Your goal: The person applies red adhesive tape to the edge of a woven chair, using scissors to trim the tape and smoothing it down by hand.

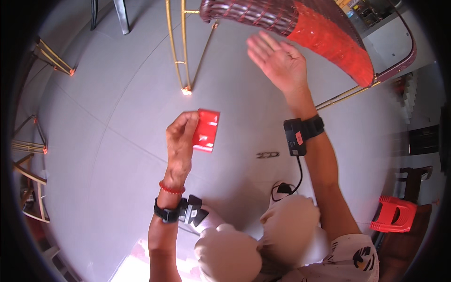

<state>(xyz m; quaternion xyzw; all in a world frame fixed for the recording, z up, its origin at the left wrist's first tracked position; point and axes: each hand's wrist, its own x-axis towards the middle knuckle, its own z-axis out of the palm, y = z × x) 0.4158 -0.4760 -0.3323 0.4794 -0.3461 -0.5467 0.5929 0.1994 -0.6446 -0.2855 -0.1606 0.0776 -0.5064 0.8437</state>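
Between the thumb and fingers of my left hand (180, 137) is a flat, shiny red packet (207, 130), held upright over the grey floor. My right hand (284, 66) is raised and empty, its palm showing and its fingers stretched out. It is nearest to a dark maroon woven chair (249, 13), just below the chair's edge; whether they touch I cannot tell. A bright red panel (331, 44) covers part of the chair. Gold metal legs (182, 51) extend from it to the floor.
A small dark metal object (268, 154) lies on the floor beyond my knees (291, 225). More gold-legged furniture (56, 58) lines the left side. At the right is a red plastic stool (395, 215). A cable (299, 176) hangs from my right wrist device.
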